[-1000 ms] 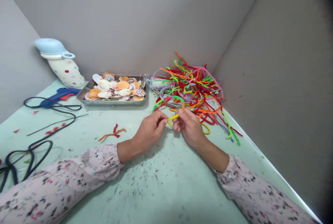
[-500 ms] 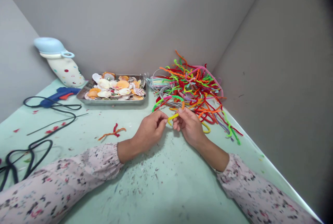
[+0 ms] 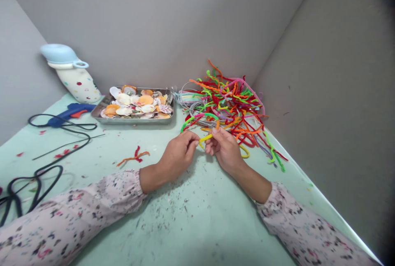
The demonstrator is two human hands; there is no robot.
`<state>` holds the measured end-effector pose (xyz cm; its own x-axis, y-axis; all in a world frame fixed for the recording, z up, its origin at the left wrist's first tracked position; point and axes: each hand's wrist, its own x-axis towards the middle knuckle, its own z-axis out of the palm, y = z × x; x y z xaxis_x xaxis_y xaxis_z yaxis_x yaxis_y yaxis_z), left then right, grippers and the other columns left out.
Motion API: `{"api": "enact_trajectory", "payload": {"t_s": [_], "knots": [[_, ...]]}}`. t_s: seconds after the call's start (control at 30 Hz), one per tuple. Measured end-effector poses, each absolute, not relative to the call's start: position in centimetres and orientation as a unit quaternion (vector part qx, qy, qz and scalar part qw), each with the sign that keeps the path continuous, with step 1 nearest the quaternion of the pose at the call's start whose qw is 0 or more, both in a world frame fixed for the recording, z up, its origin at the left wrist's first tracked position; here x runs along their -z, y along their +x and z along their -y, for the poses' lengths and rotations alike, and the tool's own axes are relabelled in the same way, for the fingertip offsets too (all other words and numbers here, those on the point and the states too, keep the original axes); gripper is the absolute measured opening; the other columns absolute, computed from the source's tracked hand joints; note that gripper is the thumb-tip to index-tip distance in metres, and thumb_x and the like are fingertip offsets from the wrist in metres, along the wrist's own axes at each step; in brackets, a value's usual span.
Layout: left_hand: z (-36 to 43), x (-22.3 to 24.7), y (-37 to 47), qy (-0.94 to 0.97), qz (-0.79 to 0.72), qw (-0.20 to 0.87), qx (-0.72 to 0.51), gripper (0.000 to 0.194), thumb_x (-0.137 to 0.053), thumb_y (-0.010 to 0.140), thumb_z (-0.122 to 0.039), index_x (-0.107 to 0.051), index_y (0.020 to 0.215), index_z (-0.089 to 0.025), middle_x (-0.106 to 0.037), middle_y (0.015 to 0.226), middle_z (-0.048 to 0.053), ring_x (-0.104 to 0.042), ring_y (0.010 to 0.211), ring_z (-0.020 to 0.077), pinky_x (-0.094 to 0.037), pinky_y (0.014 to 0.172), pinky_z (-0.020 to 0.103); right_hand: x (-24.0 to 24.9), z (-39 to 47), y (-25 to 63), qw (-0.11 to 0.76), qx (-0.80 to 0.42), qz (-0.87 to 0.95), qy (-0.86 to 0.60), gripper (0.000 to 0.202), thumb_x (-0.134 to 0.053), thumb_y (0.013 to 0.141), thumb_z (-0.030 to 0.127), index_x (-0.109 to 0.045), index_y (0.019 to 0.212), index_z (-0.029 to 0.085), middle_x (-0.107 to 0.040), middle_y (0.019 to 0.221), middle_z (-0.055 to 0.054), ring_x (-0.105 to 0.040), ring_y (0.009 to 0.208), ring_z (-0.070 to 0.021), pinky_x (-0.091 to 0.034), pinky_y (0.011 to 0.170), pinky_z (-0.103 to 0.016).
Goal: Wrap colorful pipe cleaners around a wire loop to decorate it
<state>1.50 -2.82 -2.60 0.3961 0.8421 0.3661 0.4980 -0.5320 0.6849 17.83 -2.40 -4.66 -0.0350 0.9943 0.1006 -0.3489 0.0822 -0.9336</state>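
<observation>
A multicoloured fuzzy strip (image 3: 206, 138), with yellow, orange, green and pink parts, is bent into an arch between my hands. My left hand (image 3: 180, 152) pinches its yellow end. The fingers of my right hand (image 3: 226, 148) are closed round the strip where yellow meets orange. Just behind both hands lies a tangled pile of colourful pipe cleaners (image 3: 234, 97). A small twisted orange and red piece (image 3: 134, 157) rests on the table to the left of my left hand.
A metal tray (image 3: 132, 121) of seashells stands at the back. Left of it are a white bottle (image 3: 77, 84) with a blue lid and a blue glue gun (image 3: 64, 115). Black cord (image 3: 40, 171) loops along the left. Walls (image 3: 160, 23) enclose the green table (image 3: 197, 225).
</observation>
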Motion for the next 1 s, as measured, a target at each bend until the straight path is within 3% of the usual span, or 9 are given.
{"api": "enact_trajectory", "payload": {"t_s": [1.0], "knots": [[2.77, 2.98, 1.44, 0.807, -0.411, 0.206, -0.370, 0.013, -0.043, 0.087, -0.018, -0.056, 0.088, -0.017, -0.060, 0.082, 0.003, -0.054, 0.073, 0.0136, -0.040, 0.064, 0.025, 4.75, 2.43, 17.83, 0.591, -0.572, 0.436, -0.365, 0.026, -0.061, 0.079, 0.044, -0.054, 0.077, 0.018, -0.062, 0.061, 0.002, -0.058, 0.045, -0.0088, -0.040, 0.038, -0.016]]}}
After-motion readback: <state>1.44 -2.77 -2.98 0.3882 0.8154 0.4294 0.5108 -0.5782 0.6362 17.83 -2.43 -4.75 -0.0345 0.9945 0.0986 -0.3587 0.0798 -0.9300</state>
